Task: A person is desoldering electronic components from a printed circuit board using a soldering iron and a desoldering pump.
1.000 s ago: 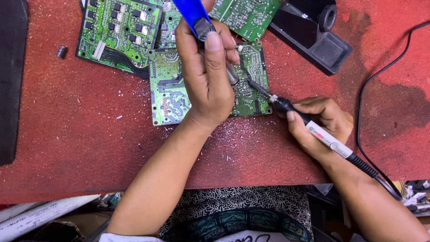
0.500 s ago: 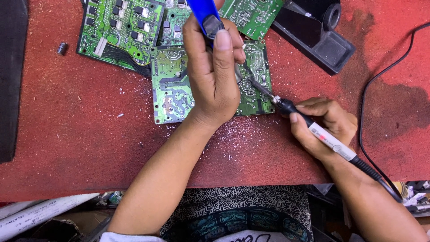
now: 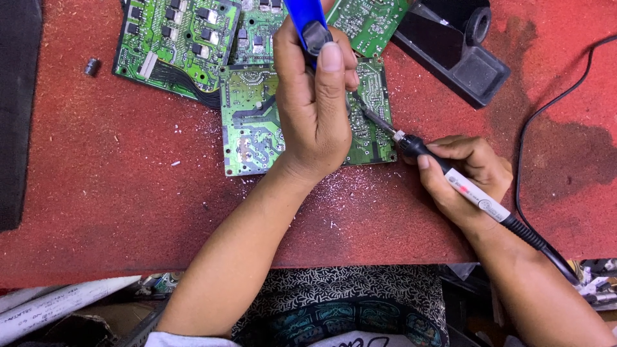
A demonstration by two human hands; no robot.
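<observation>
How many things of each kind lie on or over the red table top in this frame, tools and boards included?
Green circuit boards: 4, e.g. the one under the left hand
Soldering iron, in the right hand: 1
Blue desoldering pump, in the left hand: 1
Black soldering stand: 1
Small dark cylinder: 1
Total: 8

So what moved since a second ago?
Very little. The left hand, gripping the blue tool, crept slightly up the picture over the green circuit board. The right hand kept hold of the soldering iron, tip still on the board. Nothing was picked up or let go.
</observation>
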